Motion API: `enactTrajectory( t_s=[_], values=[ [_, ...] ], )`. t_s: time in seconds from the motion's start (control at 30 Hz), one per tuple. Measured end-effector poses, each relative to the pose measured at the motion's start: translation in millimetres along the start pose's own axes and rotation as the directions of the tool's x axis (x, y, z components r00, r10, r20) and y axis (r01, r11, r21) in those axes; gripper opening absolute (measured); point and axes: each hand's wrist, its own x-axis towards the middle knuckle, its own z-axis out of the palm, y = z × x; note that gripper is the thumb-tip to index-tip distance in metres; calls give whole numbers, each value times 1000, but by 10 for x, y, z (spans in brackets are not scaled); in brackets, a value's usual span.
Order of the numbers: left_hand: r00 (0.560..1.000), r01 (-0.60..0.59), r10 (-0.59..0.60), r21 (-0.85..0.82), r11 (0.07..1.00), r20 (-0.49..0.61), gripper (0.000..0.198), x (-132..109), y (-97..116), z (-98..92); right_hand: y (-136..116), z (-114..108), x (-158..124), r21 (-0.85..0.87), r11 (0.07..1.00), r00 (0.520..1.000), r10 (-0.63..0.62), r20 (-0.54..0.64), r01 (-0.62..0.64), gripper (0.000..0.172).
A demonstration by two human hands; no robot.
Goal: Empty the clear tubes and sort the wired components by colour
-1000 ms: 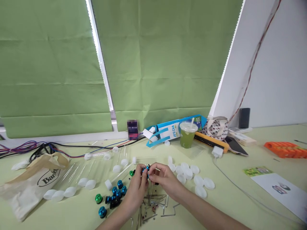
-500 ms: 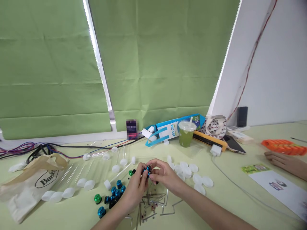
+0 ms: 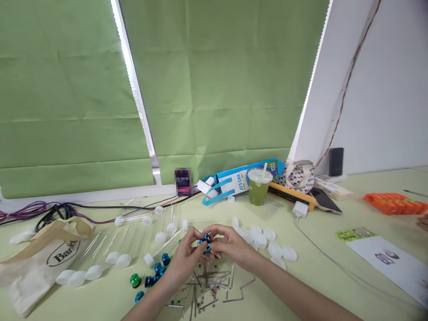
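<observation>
Both of my hands meet over the table, fingers closed around a small blue-and-black metallic knob-like part (image 3: 205,242). My left hand (image 3: 187,250) pinches it from the left, and my right hand (image 3: 230,246) grips it from the right; the fingers cover much of it. Similar blue parts (image 3: 158,268) with black bases lie in a cluster left of my left forearm, beside a green one (image 3: 135,280). Below my hands are scattered bent metal rods (image 3: 230,285) and tiny screw-like pieces (image 3: 214,290).
White round caps (image 3: 260,240) lie right of my hands. Clear capped tubes (image 3: 107,245) and a cloth bag (image 3: 50,263) are at left. Behind stand a green drink cup (image 3: 258,189) and a blue-white bag (image 3: 239,180). A white cable (image 3: 329,253) crosses the right side, near another person's hand (image 3: 423,222).
My hands have shifted slightly on the blue part, showing more of it between the fingers. At the right, the other person's hand has drawn back toward the frame's edge.
</observation>
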Motion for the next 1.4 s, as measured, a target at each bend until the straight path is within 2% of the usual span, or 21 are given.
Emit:
enactTrajectory(
  t_s=[0.2,0.43,0.57,0.73,1.0,1.2,1.4],
  values=[
    [994,102,-104,-41,994,-40,27,-14,53,-2,-10,0,-8,2,1000,1000,7,-28,-7,37],
    [993,67,-69,-23,997,-97,37,20,-41,-96,-45,-1,-13,11,1000,999,30,-30,-30,37],
    [993,92,-92,-3,996,-74,36,18,-32,-112,-28,-16,-11,3,1000,1000,12,-20,-12,35],
    [977,85,-97,-66,994,-189,38,15,-50,-81,31,-50,13,-18,1000,1000,-6,-17,5,31],
    [976,110,-126,-98,989,-177,39,-1,-17,-76,35,-44,13,-24,1000,999,-10,-33,9,31],
    [968,84,-96,-58,995,-232,37,-2,-21,-72,47,-41,10,-14,1000,999,-14,-32,14,33],
    [982,67,-73,-43,997,-176,31,-1,3,-71,59,-46,10,14,1000,1000,-13,-25,14,38]
  ],
)
